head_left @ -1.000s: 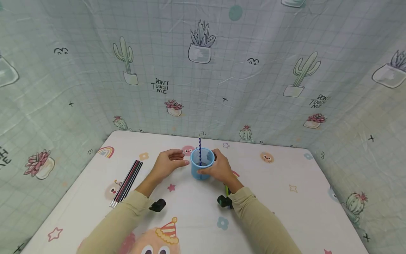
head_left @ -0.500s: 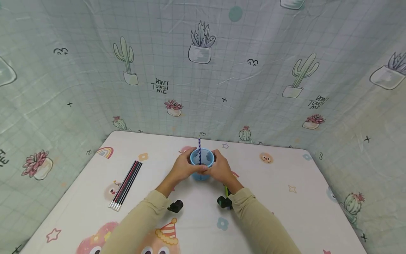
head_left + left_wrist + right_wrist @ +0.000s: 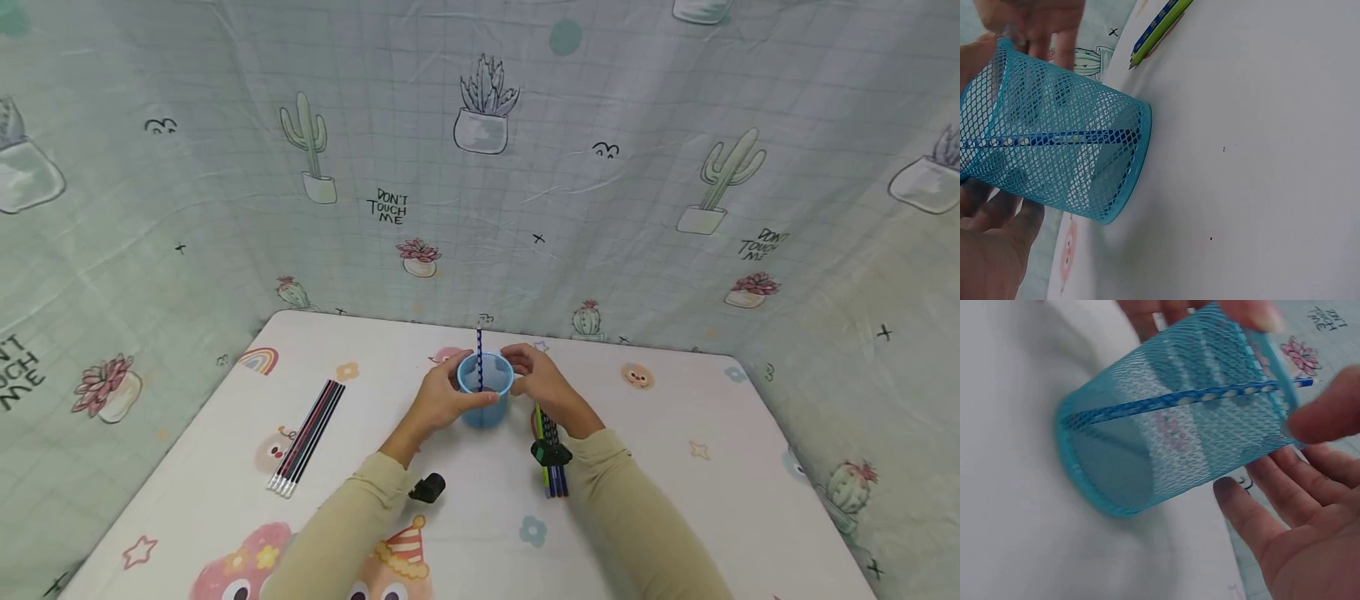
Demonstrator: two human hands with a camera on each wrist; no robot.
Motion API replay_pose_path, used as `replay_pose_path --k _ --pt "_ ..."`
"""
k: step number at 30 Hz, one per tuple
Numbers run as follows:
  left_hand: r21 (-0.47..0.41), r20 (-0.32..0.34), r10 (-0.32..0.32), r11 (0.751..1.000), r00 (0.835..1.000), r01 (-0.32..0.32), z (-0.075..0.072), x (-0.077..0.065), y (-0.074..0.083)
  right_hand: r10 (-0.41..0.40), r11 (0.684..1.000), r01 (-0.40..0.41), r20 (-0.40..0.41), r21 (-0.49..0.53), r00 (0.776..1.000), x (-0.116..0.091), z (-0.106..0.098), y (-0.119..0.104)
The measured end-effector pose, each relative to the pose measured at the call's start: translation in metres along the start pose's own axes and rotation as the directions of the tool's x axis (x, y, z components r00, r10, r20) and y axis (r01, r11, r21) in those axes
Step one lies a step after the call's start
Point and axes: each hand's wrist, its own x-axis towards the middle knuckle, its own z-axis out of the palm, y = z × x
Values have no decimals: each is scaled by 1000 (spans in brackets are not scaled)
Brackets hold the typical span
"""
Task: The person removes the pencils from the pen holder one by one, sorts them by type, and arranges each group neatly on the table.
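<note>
A light blue mesh pencil cup stands upright on the table, with one dark blue patterned pencil leaning inside it. My left hand grips the cup from its left side, thumb across the front near the rim. On the cup's other side is my right hand, fingers loosely bent and spread close to the wall. In the right wrist view, the right hand's fingers lie beside the mesh, not wrapped round it; whether the thumb touches the rim I cannot tell.
Several dark pencils with white ends lie side by side at the left. Near my right wrist lies another group of green and blue pencils, partly covered by the wrist camera. A patterned curtain surrounds the table's back and sides.
My left hand has come in from the left and taken hold of the cup. My right hand, which held it before, has loosened and drawn slightly away to the right.
</note>
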Motion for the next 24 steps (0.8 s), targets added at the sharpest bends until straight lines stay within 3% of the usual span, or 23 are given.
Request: replay_pose_path --k 5,13,24 --pt "0 -5 -9 1000 1000 9 1 1 1 -1 995 3 -18 103 1000 10 -4 -15" --pt "-1 0 -7 1000 1000 7 1 1 -1 7 1000 -6 -107 7 994 29 15 -28" --pt "2 -1 -5 1000 1000 5 0 0 -1 -3 997 -20 -303 -72 953 43 36 -33"
